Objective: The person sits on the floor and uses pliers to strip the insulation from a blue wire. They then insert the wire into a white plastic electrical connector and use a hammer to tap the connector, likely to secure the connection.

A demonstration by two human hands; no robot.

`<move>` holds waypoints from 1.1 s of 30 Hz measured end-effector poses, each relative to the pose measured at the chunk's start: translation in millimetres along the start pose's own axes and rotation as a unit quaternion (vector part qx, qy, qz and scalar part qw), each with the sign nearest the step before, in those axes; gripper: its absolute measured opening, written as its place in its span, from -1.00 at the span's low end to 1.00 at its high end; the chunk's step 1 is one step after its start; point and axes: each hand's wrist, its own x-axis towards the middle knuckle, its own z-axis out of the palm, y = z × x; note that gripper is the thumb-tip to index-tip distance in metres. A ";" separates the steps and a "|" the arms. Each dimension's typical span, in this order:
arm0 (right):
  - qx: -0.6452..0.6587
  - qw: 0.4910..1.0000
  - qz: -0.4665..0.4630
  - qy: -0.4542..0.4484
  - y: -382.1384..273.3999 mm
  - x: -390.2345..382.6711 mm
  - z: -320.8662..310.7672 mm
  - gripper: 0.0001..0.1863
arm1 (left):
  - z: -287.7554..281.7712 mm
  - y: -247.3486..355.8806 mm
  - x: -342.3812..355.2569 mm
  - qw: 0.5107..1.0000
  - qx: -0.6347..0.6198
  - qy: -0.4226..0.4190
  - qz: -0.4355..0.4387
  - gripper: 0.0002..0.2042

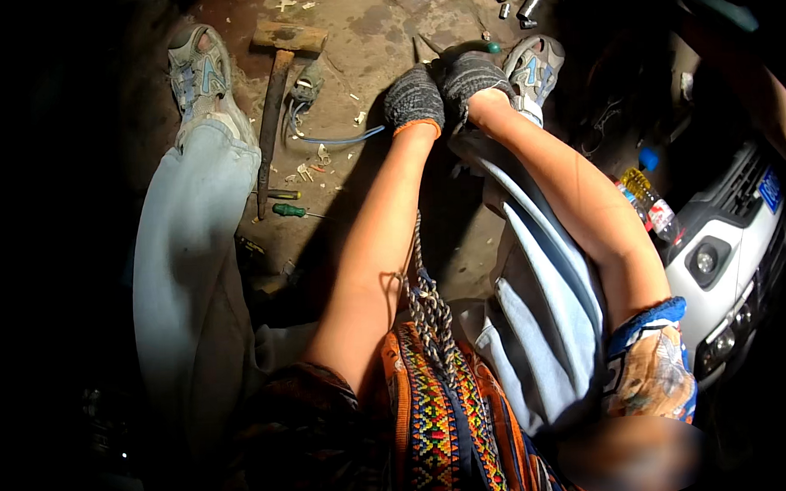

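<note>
My left hand (414,99), in a dark grey knitted glove with an orange cuff, is closed low over the floor. Right against it is my right hand (473,78), gloved alike and closed, beside my right shoe (534,68). Thin dark pointed ends (426,47) stick out past the gloves. My gloves hide whatever they grip. A small green piece (492,47) shows just beyond my right hand; I cannot tell whether it belongs to what is held. A blue-grey cable (345,141) ends near my left wrist, running from a dark grey object (305,85) on the floor.
A long-handled hammer (289,39) lies beside my left shoe (200,78). Near its handle are a green-handled screwdriver (288,210) and a yellow-and-black handle (283,195). Metal sockets (532,5) lie far right. Bottles (654,208), a white car front (718,266) and another person's arm (777,110) are rightward.
</note>
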 end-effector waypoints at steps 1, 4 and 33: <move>-0.020 0.998 -0.052 0.019 -2.6 2.2 1.6 -0.64 | -3.1 -0.8 -1.4 1.000 -0.008 0.021 -0.021 -0.76; -0.025 1.000 0.004 0.004 -3.5 15.7 6.6 -0.61 | -0.3 -2.1 0.2 0.998 -0.050 0.028 -0.022 -0.76; -0.103 0.972 -0.125 0.170 54.7 -22.7 -2.3 -0.66 | 65.6 -45.8 -59.6 0.948 -0.165 0.157 0.223 -0.76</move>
